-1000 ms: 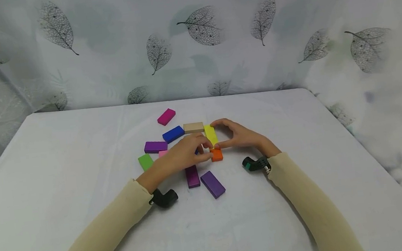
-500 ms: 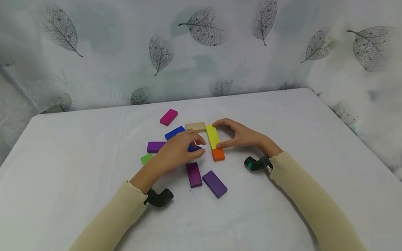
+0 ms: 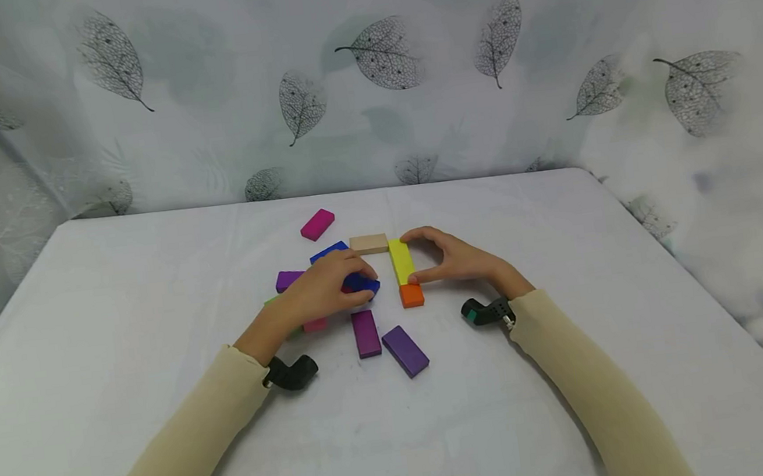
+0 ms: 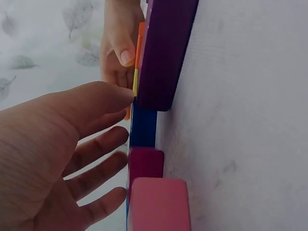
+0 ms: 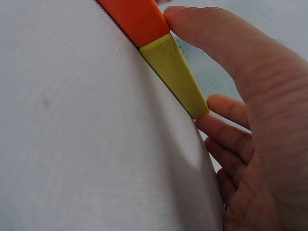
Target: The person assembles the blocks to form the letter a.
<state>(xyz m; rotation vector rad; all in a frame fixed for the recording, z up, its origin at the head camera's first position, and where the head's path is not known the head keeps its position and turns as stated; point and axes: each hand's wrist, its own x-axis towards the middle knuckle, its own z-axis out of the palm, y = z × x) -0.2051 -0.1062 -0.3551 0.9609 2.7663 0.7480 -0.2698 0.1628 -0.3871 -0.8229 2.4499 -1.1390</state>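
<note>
My left hand (image 3: 320,288) is over the cluster's left part, thumb and fingers around a dark blue block (image 3: 362,282). In the left wrist view its thumb tip meets the edge of this blue block (image 4: 143,127). My right hand (image 3: 457,255) holds a yellow block (image 3: 401,261) between thumb and index finger, the index at its far end. An orange block (image 3: 412,296) adjoins the yellow one's near end; in the right wrist view the thumb lies beside the orange block (image 5: 137,19). A tan block (image 3: 369,244) meets the yellow one's far end.
Nearer me lie a dark purple block (image 3: 366,334) and a violet block (image 3: 405,351). A magenta block (image 3: 317,224) sits farther back. Another blue block (image 3: 329,252), a purple block (image 3: 288,280) and a pink block (image 3: 315,325) are partly hidden by my left hand.
My left hand has moved left, away from the yellow and orange blocks, to the dark blue block. My right hand has stayed at the yellow block.
</note>
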